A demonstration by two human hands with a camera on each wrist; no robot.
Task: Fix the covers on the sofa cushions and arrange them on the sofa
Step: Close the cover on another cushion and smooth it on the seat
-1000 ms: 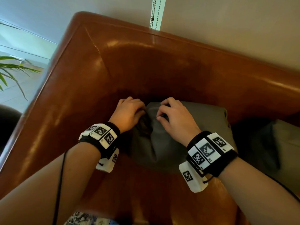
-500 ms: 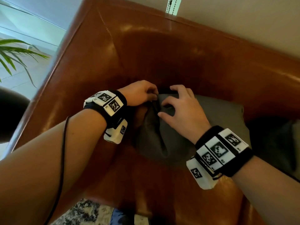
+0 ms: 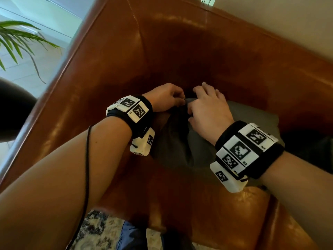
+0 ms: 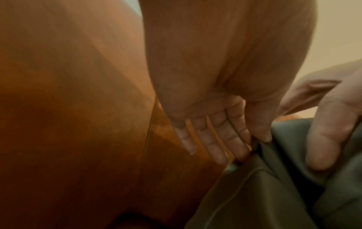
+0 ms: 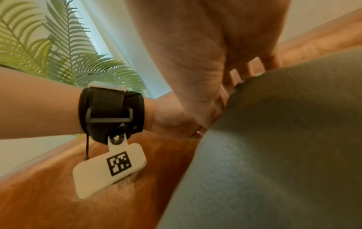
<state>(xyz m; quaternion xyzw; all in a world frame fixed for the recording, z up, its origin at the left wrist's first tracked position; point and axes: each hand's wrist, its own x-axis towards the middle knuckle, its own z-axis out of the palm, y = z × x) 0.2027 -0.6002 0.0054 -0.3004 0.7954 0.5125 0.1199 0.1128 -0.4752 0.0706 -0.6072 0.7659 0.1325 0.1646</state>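
Observation:
A grey-green cushion lies in the corner of the brown leather sofa. Both hands are at its upper left corner, close together. My left hand pinches the edge of the cushion cover between thumb and forefinger, while its other fingers stay straight against the leather. My right hand is curled over the same edge, thumb on the fabric, and bunches the cover. In the right wrist view the cushion fills the right side and hides the right hand's fingertips.
The sofa's armrest rises on the left and its backrest behind the cushion. A second dark cushion lies at the right edge. A palm plant stands beyond the armrest. A patterned rug lies below the seat front.
Both hands have slid up along the cushion's left edge toward the back corner and drawn closer together. The view has moved nearer to the sofa.

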